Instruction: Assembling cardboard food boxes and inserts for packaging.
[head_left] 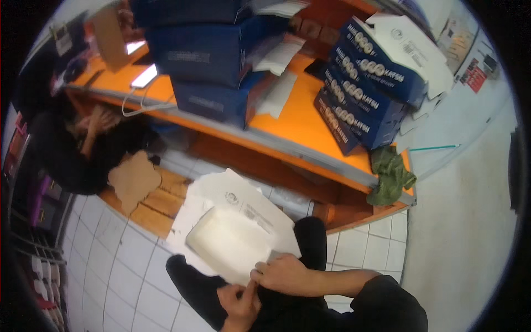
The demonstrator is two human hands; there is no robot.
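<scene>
A partly folded cardboard box, white inside, lies across my knees with its flaps spread and its far lid panel lying open. My right hand is closed at the near right corner, fingers pinched on the cardboard edge. Close beside it, my left hand is also closed, its fingertips at the near edge of the box. The two hands almost meet there, and they hide the piece of cardboard between them.
Blue boxes stand stacked on the orange table, with another stack to the right. A green crumpled cloth hangs at the table corner. Brown cardboard lies on a wooden bench. Another person sits at left.
</scene>
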